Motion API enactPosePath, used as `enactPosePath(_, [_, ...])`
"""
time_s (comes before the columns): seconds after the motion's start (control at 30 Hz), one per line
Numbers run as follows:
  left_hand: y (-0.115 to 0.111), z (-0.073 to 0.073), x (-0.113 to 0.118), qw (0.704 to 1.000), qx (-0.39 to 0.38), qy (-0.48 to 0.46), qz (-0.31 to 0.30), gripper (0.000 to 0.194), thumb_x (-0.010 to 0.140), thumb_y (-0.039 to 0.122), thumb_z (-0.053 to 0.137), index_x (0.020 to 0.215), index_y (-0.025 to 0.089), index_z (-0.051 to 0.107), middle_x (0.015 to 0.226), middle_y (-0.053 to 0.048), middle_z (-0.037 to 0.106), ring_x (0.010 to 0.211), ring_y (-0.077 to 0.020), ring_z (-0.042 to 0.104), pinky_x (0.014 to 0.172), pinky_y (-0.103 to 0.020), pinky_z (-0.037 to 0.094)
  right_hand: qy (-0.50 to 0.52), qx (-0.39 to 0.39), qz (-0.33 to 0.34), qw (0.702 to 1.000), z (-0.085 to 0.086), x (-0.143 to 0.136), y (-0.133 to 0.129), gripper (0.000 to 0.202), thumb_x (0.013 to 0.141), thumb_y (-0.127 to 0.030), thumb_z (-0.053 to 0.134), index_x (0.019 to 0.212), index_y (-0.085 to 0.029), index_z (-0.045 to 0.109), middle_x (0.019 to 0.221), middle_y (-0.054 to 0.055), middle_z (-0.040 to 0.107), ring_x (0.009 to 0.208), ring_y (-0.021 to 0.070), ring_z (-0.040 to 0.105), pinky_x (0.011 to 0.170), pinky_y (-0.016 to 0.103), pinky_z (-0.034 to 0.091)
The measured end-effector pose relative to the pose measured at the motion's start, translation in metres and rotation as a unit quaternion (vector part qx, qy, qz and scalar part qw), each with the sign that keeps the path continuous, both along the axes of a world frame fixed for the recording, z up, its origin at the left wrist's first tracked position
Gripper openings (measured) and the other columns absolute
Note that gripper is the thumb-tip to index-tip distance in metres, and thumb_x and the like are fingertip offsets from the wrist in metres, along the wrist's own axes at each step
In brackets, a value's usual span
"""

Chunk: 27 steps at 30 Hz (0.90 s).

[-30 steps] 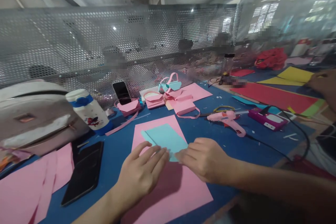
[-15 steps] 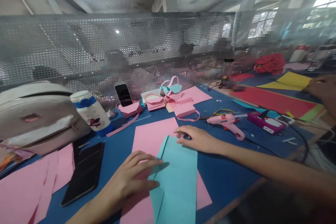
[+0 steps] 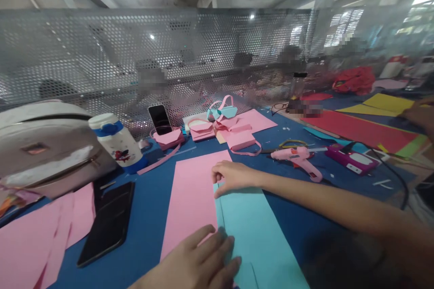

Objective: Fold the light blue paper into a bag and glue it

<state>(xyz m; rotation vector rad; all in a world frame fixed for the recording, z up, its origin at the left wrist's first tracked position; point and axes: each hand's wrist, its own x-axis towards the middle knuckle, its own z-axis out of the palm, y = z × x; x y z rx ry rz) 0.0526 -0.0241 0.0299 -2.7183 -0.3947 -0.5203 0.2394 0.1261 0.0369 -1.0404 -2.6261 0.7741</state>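
Note:
A turquoise sheet of paper, with a narrow strip folded along its left edge, lies over a larger pink sheet. My left hand rests on the near part of that fold, its fingers stretched out and slightly apart. At the far left corner of the turquoise sheet is my right hand, fingers curled and thumb down along the folded edge, closed at the corner. The hand hides part of the far edge.
A pink glue gun and a purple device lie to the right. Several small paper bags stand at the back. To the left are a black phone, a bottle, a backpack and cut pink paper.
The turquoise sheet has turned, its near end swinging right. My left hand has moved right and nearer along the fold. My right hand has shifted left to the far corner.

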Motion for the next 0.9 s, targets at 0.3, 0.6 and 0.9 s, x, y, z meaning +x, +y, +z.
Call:
enactPosePath(0.3, [0.020, 0.002, -0.004, 0.994, -0.101, -0.009, 0.042, 0.036, 0.101, 0.029, 0.044, 0.124, 0.006, 0.060, 0.120, -0.016, 0.069, 0.104, -0.0268, 0.069, 0.089, -0.040, 0.058, 0.003, -0.062, 0.041, 0.997, 0.001, -0.001, -0.002, 0.037, 0.066, -0.027, 0.082, 0.095, -0.018, 0.060, 0.083, -0.003, 0.060, 0.076, 0.0144, 0.055, 0.056, 0.021, 0.032])
enactPosePath(0.6, [0.037, -0.002, -0.021, 0.977, -0.135, -0.088, 0.141, 0.036, 0.103, 0.030, 0.038, 0.130, 0.014, 0.056, 0.122, -0.009, 0.069, 0.111, -0.0264, 0.063, 0.106, -0.052, 0.042, 0.122, -0.115, -0.004, 0.986, -0.004, -0.005, 0.007, 0.015, 0.079, -0.016, 0.068, 0.079, -0.017, 0.053, 0.073, -0.005, 0.052, 0.071, 0.0113, 0.050, 0.065, 0.021, 0.036])
enactPosePath(0.9, [0.050, -0.002, -0.028, 0.962, -0.195, -0.008, 0.193, 0.043, 0.100, 0.040, 0.045, 0.135, 0.016, 0.050, 0.125, -0.010, 0.063, 0.116, -0.0272, 0.056, 0.111, -0.052, 0.035, 0.122, -0.073, -0.061, 0.988, -0.017, 0.011, -0.015, 0.010, 0.077, -0.016, 0.069, 0.085, -0.019, 0.063, 0.067, -0.006, 0.053, 0.063, 0.0117, 0.047, 0.060, 0.022, 0.031])
